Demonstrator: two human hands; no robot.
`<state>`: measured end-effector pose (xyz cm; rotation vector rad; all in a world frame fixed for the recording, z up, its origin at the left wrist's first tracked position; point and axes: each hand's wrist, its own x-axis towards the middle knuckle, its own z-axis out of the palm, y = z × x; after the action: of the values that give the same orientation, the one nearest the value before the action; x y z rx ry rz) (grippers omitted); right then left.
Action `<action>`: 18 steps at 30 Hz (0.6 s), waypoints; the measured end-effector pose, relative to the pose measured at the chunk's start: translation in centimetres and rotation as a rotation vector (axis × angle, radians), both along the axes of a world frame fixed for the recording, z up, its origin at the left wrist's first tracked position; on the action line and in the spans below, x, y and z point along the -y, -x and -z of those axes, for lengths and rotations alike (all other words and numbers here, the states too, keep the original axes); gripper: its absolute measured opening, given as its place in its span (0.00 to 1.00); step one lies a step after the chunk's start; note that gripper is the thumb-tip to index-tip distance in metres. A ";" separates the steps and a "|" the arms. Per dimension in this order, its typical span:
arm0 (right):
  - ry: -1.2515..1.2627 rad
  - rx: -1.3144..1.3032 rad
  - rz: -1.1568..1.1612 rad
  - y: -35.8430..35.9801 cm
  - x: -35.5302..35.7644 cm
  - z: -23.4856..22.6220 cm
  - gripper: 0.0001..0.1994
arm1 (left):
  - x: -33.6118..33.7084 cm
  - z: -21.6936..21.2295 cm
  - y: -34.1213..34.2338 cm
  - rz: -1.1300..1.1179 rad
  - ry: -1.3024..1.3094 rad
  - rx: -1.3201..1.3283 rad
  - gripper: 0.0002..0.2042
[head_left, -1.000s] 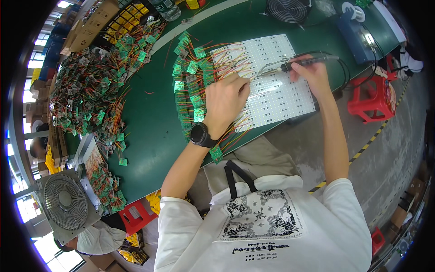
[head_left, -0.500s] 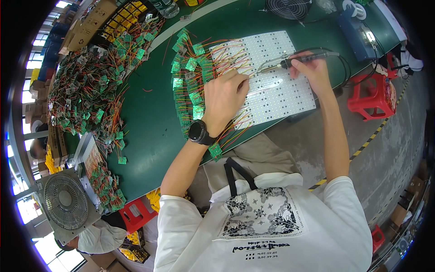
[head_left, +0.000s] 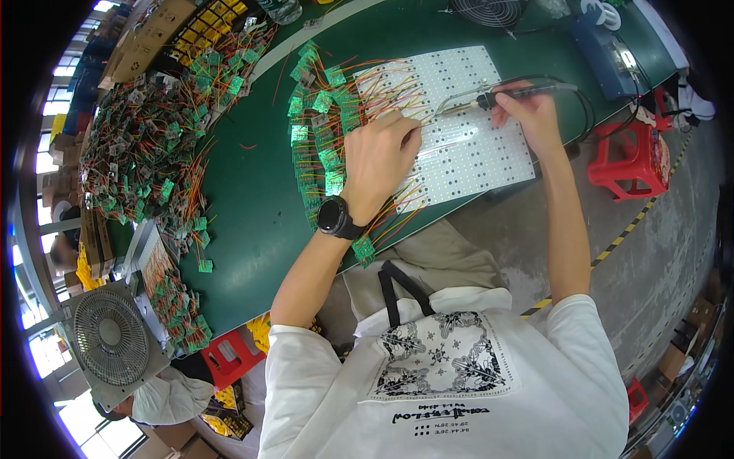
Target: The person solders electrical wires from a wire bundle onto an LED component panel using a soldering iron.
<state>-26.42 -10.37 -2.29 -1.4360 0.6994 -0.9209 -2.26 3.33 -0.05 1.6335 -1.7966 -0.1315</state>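
Note:
A white sheet-like panel [head_left: 489, 161] dotted with small components lies on the green table. Red and yellow wires [head_left: 386, 88] run from its left side to a row of small green circuit boards [head_left: 333, 182]. My left hand [head_left: 380, 157], with a black watch on its wrist, rests over the panel's left part among the wires. Its fingers are curled into a pinch, and what they grip is hidden. My right hand [head_left: 531, 118] holds a soldering iron [head_left: 520, 93] by its black handle. A thin curved tube runs along the iron, whose tip points left, close to my left fingers.
A big heap of wired circuit boards [head_left: 145, 145] covers the table's left end. At the back right stand a blue box-shaped unit [head_left: 604, 61], a solder spool [head_left: 602, 15] and a round fan grille [head_left: 485, 9]. A red stool [head_left: 631, 161] stands right of the table. A person sits at the lower left.
The whole view has shifted slightly. Both hands keep nearly the same place over the panel, and the iron has barely moved.

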 end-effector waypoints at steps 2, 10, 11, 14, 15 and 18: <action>-0.016 0.011 0.023 0.1 0.1 0.1 0.09 | 0.0 0.0 0.0 -0.001 -0.004 -0.002 0.04; -0.012 0.014 0.061 -0.1 0.3 0.2 0.11 | -0.1 -0.2 0.0 -0.003 -0.017 -0.029 0.06; -0.046 0.038 0.079 0.0 0.4 0.3 0.10 | 0.0 -0.4 0.1 -0.002 -0.012 -0.028 0.06; -0.117 0.073 0.086 0.2 1.1 0.2 0.10 | 0.1 -0.9 0.1 0.014 0.011 -0.108 0.08; -0.161 0.082 0.073 0.2 1.3 0.1 0.10 | 0.3 -0.7 -0.2 0.061 0.035 -0.119 0.08; -0.221 0.068 0.038 0.3 1.6 -0.4 0.11 | 0.5 -0.2 -0.8 0.128 0.024 -0.132 0.09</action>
<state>-26.70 -11.96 -1.91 -1.1951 0.7547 -0.8887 -1.49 2.80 0.20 1.4576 -1.7937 -0.2687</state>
